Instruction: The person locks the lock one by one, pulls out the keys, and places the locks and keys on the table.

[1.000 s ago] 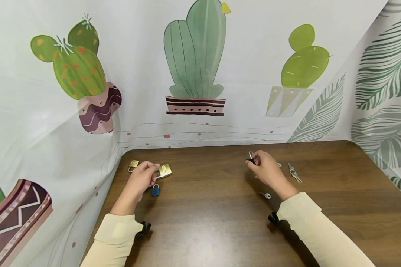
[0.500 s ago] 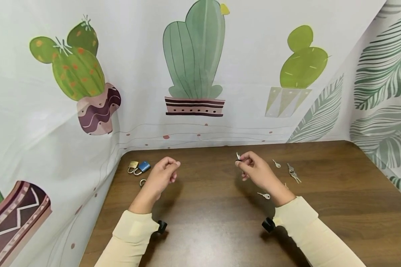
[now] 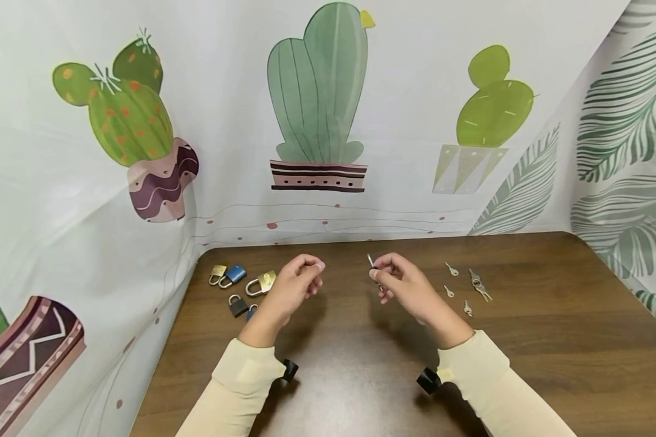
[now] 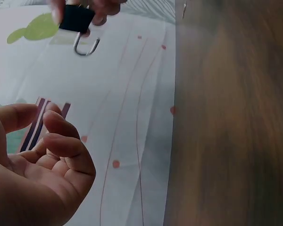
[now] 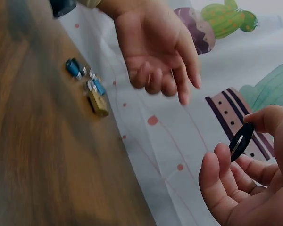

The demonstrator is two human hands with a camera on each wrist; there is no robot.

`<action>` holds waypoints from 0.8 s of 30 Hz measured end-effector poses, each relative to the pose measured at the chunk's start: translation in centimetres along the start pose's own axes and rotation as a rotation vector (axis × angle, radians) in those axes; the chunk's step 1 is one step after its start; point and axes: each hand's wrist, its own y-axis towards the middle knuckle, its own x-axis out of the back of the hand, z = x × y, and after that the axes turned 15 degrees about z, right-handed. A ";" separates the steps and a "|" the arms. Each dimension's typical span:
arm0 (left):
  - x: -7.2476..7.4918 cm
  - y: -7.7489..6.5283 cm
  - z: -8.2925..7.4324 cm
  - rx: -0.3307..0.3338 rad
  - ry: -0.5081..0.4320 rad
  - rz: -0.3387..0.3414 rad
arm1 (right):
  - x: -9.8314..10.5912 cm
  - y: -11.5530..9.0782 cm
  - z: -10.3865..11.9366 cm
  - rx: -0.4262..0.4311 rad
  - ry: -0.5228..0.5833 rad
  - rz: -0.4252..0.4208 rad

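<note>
A small black padlock (image 4: 77,19), its shackle swung open, is pinched between the thumb and fingers of my right hand (image 3: 401,282). In the right wrist view the padlock (image 5: 242,141) shows edge-on. To its left, above the table, my left hand (image 3: 300,279) holds nothing, and its fingers are loosely bent. Behind that hand on the table lie a large brass padlock (image 3: 268,280), a blue padlock (image 3: 234,274), a small brass padlock (image 3: 217,272) and a dark padlock (image 3: 238,306). Another blue padlock (image 3: 252,312) is partly hidden by the left forearm.
Right of my right hand, single keys (image 3: 452,269) and a small bunch of keys (image 3: 478,285) lie on the brown wooden table (image 3: 339,376). A white cloth with printed cacti (image 3: 319,121) hangs behind the table's back edge.
My left hand has left the large brass padlock, which stays on the table, and moved right. My right hand has come left with the black padlock, uncovering several keys.
</note>
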 end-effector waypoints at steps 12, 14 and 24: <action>-2.6 1.0 -1.0 -0.034 0.020 0.029 | -1.1 0.2 1.3 0.012 0.251 0.135; -3.0 1.2 -1.1 -0.052 0.009 0.029 | -1.1 0.2 1.3 0.033 0.324 0.172; -4.2 1.6 -0.7 -0.117 -0.060 0.096 | -1.0 0.2 0.3 0.184 0.534 0.404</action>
